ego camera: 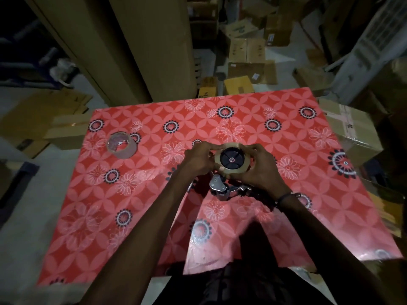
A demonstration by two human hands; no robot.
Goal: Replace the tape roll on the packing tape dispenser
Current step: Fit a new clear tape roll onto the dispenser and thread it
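Note:
A tan tape roll [220,155] sits around the black hub [231,160] of the packing tape dispenser at the middle of the red flowered table [154,194]. My left hand [199,158] grips the roll's left side and my right hand [258,167] grips its right side. The dispenser's metal roller and blade end [218,188] shows just below the roll, toward me; its handle is hidden by my right hand. A second, nearly used-up tape roll [121,145] stands alone on the table at the left.
Tall cardboard rolls [141,45] lean behind the table's far left. Several cardboard boxes [246,51] lie on the floor beyond the far edge, and more boxes [350,128] stand off the right edge. Flattened cardboard [50,119] lies to the left.

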